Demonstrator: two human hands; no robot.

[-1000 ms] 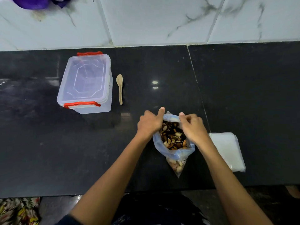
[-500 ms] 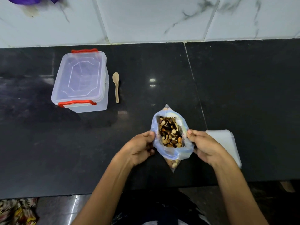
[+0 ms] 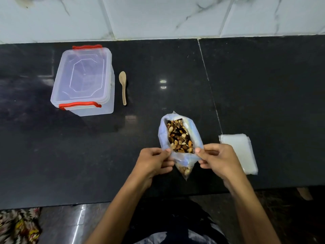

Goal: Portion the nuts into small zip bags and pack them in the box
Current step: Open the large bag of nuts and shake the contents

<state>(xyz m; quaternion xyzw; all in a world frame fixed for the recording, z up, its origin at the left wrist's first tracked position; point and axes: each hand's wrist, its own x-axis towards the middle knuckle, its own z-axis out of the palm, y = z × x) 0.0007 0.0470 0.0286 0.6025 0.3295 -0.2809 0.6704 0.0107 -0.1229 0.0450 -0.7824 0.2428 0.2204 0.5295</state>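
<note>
A clear plastic bag full of mixed nuts stands on the black counter, its mouth spread wide. My left hand pinches the near left rim of the bag. My right hand pinches the near right rim. A stack of small clear zip bags lies flat just right of my right hand. The clear plastic box with red clips sits at the far left, its lid on. A small wooden spoon lies beside the box on its right.
The black stone counter runs to a white marble-tiled wall at the back. Its front edge lies close under my forearms. A patterned cloth shows on the floor at the bottom left.
Both hands have slid from the far rim of the nut bag down to its near rim. The bag's mouth is spread wider now.
</note>
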